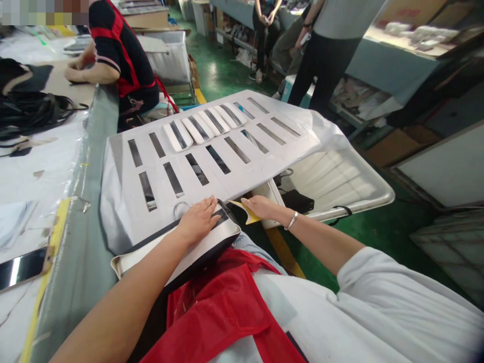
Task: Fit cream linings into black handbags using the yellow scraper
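L hand (198, 220) lies palm down, fingers out flat and a bit spread, on the far end of a panel (130, 258). It presses and grips nothing. The panel is pale w/ a black edge and runs under the hand and forearm, back toward the person's lap.

R hand (261, 206) is just to the right of the L hand, apart from it. Its fingers are closed in a pinch on a yellow tab (247, 214), which sticks out of the hand toward the L hand, just off the panel's corner. There's a bracelet (292, 221) on the R wrist.

Just beyond both hands is a slotted board (124, 201), white, tilted, w/ rows of dark slots. Its near edge touches or overlaps the panel by the L fingertips; can't tell which. White ovals (200, 128) sit in a row on the board, well beyond the hands.

A white tray (363, 189) is beyond and right of the R hand, partly under the board. A black box (298, 200) is in it, near the R wrist. Red apron (219, 312) is below the hands, on the lap.

Far left of the L arm is a phone (18, 267) on the bench. A co-worker (113, 55) sits well beyond the L hand, hands on that bench.
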